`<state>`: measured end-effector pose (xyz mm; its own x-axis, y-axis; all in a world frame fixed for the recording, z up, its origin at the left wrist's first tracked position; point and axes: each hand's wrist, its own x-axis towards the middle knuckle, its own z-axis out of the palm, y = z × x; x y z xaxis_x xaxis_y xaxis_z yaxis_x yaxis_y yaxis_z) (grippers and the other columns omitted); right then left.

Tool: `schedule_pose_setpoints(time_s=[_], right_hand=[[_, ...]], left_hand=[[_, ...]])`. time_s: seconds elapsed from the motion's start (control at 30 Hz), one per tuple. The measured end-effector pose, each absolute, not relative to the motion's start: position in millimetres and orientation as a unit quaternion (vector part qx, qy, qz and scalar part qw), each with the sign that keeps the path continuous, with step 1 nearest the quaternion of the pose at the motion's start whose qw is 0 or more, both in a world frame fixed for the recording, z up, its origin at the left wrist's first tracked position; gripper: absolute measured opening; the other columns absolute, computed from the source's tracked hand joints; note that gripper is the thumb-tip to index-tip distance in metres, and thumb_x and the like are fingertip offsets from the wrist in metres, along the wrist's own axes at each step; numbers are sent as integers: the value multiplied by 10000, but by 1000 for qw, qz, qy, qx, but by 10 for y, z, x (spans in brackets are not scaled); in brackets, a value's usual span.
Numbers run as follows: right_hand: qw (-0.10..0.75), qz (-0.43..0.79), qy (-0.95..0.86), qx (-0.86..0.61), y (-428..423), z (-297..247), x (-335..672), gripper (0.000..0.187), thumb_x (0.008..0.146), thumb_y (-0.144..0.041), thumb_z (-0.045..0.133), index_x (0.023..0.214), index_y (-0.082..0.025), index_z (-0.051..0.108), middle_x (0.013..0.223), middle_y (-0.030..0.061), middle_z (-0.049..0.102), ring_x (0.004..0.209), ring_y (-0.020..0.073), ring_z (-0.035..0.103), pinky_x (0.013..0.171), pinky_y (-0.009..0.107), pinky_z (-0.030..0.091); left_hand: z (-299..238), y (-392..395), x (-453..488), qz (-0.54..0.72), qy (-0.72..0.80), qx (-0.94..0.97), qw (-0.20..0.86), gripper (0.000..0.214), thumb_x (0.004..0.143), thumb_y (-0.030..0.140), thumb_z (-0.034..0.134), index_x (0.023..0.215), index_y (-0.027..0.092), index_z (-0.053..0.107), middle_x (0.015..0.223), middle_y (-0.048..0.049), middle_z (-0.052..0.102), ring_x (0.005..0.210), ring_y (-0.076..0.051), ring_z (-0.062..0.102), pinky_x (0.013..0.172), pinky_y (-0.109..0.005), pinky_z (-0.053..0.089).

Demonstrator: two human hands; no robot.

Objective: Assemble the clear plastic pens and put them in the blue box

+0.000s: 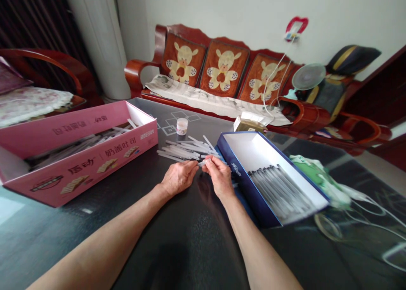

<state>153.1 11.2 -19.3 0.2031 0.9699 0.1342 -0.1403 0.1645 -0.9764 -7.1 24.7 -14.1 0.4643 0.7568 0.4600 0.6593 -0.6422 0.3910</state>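
My left hand (pixel 178 176) and my right hand (pixel 218 176) meet over the dark table (pixel 177 239). Both pinch one thin clear tube (pixel 203 162) between their fingertips. Just beyond the hands lies a loose pile of several such clear tubes (pixel 187 149). To the right stands a blue box with a white inside (pixel 250 154), with a row of finished tubes (pixel 279 186) in its near half. To the left lies a long pink carton (pixel 79 163) holding more tubes.
A small white jar (pixel 182 126) stands behind the pile. A small cardboard box (pixel 249 122) sits at the table's far edge. Green cloth and white cables (pixel 320 180) lie right of the blue box. A red wooden sofa (pixel 222 65) and a fan (pixel 308 76) stand behind.
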Motion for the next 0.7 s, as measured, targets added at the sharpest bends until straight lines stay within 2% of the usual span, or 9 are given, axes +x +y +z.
schedule_pose_setpoints(time_s=[0.43, 0.6, 0.7], right_hand=[[615, 495, -379, -483, 67, -95, 1440, 333, 656, -411, 737, 880, -175, 667, 677, -29, 611, 599, 106, 588, 661, 272, 521], [603, 456, -429, -495, 59, -80, 1455, 248, 722, -390, 644, 857, -188, 596, 677, -42, 580, 596, 101, 556, 633, 250, 484], [560, 410, -503, -515, 22, -29, 1475, 173, 730, -346, 599, 801, -196, 546, 593, -67, 525, 536, 92, 489, 557, 217, 424]], left_hand=[[-152, 192, -81, 258, 444, 857, -34, 311, 974, 324, 337, 1078, 200, 603, 783, -34, 653, 665, -154, 633, 509, -224, 367], [-159, 227, -81, 279, 407, 869, -36, 316, 972, 329, 358, 1124, 192, 598, 815, -38, 663, 679, -148, 626, 523, -225, 368], [-174, 276, -100, 312, 376, 870, -60, 323, 970, 333, 372, 1132, 192, 613, 774, -37, 649, 697, -154, 608, 568, -234, 389]])
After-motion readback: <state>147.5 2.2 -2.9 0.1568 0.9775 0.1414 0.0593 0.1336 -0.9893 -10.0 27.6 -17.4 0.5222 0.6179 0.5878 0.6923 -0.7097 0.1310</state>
